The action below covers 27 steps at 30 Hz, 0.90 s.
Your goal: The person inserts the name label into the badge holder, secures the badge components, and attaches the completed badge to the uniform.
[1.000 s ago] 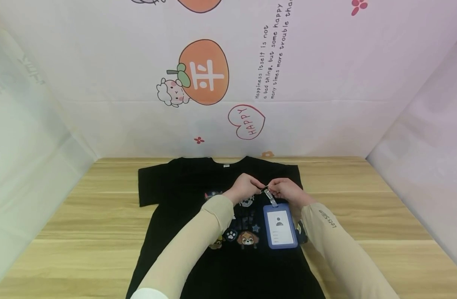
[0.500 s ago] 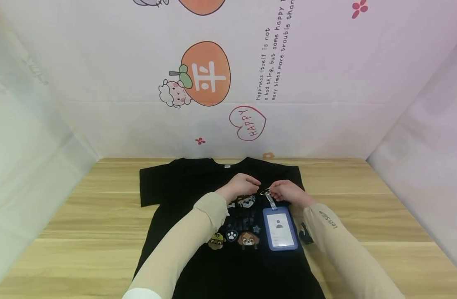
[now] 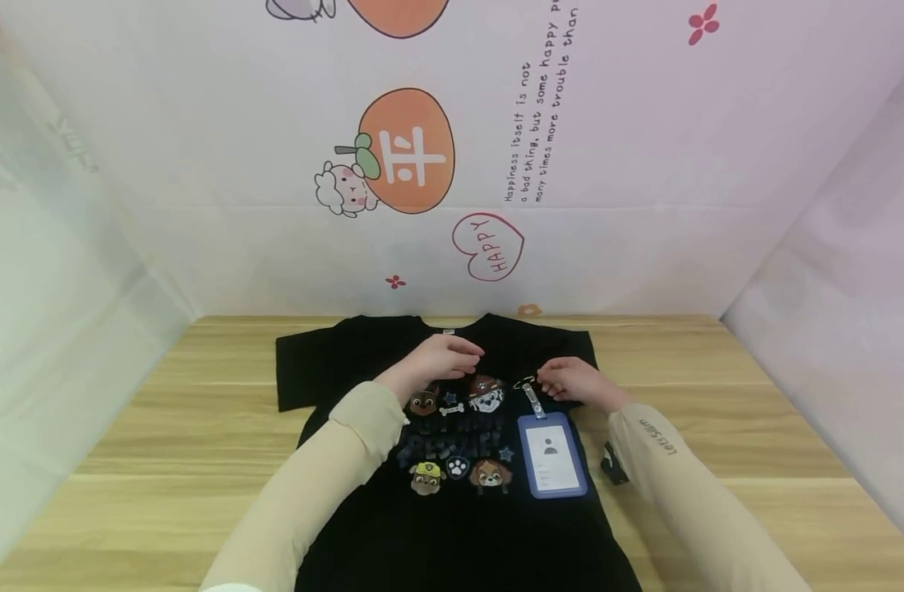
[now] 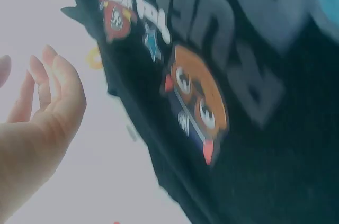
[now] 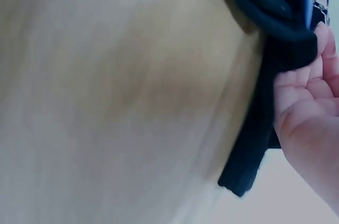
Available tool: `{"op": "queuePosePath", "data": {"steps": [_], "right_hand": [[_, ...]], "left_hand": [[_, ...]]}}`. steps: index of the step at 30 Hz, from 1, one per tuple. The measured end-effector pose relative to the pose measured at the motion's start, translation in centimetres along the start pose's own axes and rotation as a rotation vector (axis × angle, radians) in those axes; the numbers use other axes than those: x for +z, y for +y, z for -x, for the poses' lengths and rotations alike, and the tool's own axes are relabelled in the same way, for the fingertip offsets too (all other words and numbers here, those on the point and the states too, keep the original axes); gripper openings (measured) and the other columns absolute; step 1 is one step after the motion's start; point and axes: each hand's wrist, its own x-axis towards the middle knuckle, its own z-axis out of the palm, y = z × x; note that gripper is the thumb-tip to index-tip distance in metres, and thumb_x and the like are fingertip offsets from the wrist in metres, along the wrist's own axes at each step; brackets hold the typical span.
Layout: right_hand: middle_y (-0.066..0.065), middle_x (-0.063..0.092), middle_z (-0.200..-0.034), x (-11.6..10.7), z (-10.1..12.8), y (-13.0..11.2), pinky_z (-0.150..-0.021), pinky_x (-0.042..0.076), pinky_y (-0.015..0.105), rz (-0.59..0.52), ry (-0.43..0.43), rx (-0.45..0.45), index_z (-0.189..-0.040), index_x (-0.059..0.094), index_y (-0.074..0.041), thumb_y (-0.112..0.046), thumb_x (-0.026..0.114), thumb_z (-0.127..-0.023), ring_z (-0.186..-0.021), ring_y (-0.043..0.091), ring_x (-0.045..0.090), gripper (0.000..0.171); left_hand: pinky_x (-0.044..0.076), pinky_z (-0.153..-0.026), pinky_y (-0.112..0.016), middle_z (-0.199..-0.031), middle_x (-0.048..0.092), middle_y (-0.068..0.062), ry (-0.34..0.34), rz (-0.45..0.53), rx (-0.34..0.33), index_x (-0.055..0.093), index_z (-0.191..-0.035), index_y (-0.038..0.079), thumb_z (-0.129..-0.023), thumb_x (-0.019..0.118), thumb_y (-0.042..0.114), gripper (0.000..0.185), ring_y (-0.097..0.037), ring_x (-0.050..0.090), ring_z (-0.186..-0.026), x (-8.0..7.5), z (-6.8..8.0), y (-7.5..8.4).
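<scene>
A black T-shirt point(image 3: 452, 526) with printed cartoon dogs lies spread on the table. On its right side rests a blue badge holder point(image 3: 553, 492) with a white card inside. A metal clip point(image 3: 532, 396) and a dark ring at its top lie on the chest. My right hand point(image 3: 576, 381) is beside the ring, fingers loosely bent; whether the fingertips touch it is hard to see. My left hand point(image 3: 440, 359) hovers over the shirt below the collar, fingers relaxed, holding nothing. In the right wrist view, a black fold of the shirt point(image 5: 288, 52) partly covers my right hand.
The wooden table point(image 3: 718, 411) extends on both sides of the shirt. A white printed cloth point(image 3: 274, 247) rises behind it, with pale cloth walls left and right. A small black object point(image 3: 613, 464) sits against the right sleeve.
My left hand has let go at the clip and moved left across the shirt. My right hand has drawn slightly right from the ring. The badge holder has barely moved.
</scene>
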Motion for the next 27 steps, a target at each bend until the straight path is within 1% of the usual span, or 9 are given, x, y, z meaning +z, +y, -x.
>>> {"op": "queuePosePath", "data": {"steps": [3,5,9,12,16,20,24,27], "right_hand": [[0.003,0.058,-0.082,-0.5,0.3,-0.2,-0.071,0.05,0.026,0.032,0.037,-0.002,-0.106,0.055,0.013,-0.012,0.047,-0.097,-0.074,0.013,0.055,0.027],[0.007,0.059,-0.087,-0.8,0.6,-0.3,-0.073,0.05,0.026,0.078,0.069,-0.007,-0.108,0.055,0.012,-0.013,0.048,-0.098,-0.079,0.016,0.056,0.028],[0.019,0.06,-0.105,-1.3,1.0,-0.4,-0.078,0.05,0.03,0.19,0.096,-0.017,-0.113,0.054,0.009,-0.017,0.047,-0.099,-0.091,0.023,0.056,0.03],[0.021,0.06,-0.112,-1.6,1.3,-0.3,-0.082,0.049,0.037,0.317,0.088,-0.034,-0.115,0.056,0.005,-0.019,0.049,-0.098,-0.097,0.028,0.056,0.03],[0.023,0.06,-0.113,-1.7,1.6,-0.2,-0.085,0.049,0.045,0.48,0.077,-0.083,-0.116,0.058,0.003,-0.021,0.054,-0.095,-0.101,0.032,0.057,0.032],[0.03,0.052,-0.124,-1.7,1.6,0.4,-0.091,0.046,0.051,0.576,0.079,-0.101,-0.119,0.059,0.002,-0.027,0.057,-0.093,-0.11,0.04,0.053,0.04],[0.034,0.043,-0.132,-1.6,1.6,1.0,-0.097,0.04,0.057,0.648,0.084,-0.098,-0.121,0.06,0.0,-0.033,0.059,-0.091,-0.118,0.047,0.045,0.044],[0.035,0.042,-0.131,-1.6,1.6,1.2,-0.097,0.04,0.058,0.685,0.088,-0.118,-0.119,0.06,0.0,-0.031,0.064,-0.088,-0.116,0.049,0.046,0.044]], "left_hand": [[0.047,-0.099,-0.037,-0.133,0.055,-0.011,0.014,-0.041,0.019,0.057,-0.127,0.004,-0.096,0.055,0.015,0.034,-0.026,0.058,-0.116,-1.2,0.9,-0.2],[0.047,-0.099,-0.038,-0.133,0.055,-0.012,0.026,-0.085,0.031,0.057,-0.128,0.003,-0.096,0.056,0.016,0.034,-0.026,0.058,-0.116,-1.9,1.5,-0.5],[0.048,-0.096,-0.042,-0.124,0.06,-0.013,0.08,-0.213,0.038,0.057,-0.128,0.005,-0.094,0.059,0.018,0.037,-0.027,0.057,-0.112,-3.4,2.7,-1.4],[0.047,-0.096,-0.045,-0.12,0.061,-0.015,0.126,-0.282,0.017,0.053,-0.132,0.005,-0.091,0.063,0.018,0.044,-0.029,0.056,-0.112,-4.7,3.5,-2.6],[0.046,-0.097,-0.048,-0.13,0.054,-0.02,0.169,-0.353,-0.021,0.045,-0.137,0.005,-0.089,0.065,0.018,0.054,-0.035,0.05,-0.12,-6.5,4.3,-4.7],[0.043,-0.099,-0.051,-0.138,0.044,-0.025,0.194,-0.443,-0.04,0.042,-0.139,0.003,-0.088,0.067,0.02,0.059,-0.04,0.043,-0.126,-8.1,4.9,-6.5],[0.038,-0.103,-0.054,-0.143,0.038,-0.028,0.192,-0.534,-0.095,0.04,-0.14,0.0,-0.086,0.07,0.021,0.065,-0.043,0.039,-0.129,-9.1,5.6,-7.3],[0.036,-0.105,-0.055,-0.145,0.034,-0.028,0.179,-0.602,-0.14,0.038,-0.141,0.0,-0.084,0.072,0.023,0.07,-0.045,0.035,-0.131,-9.2,5.9,-7.4]]}}
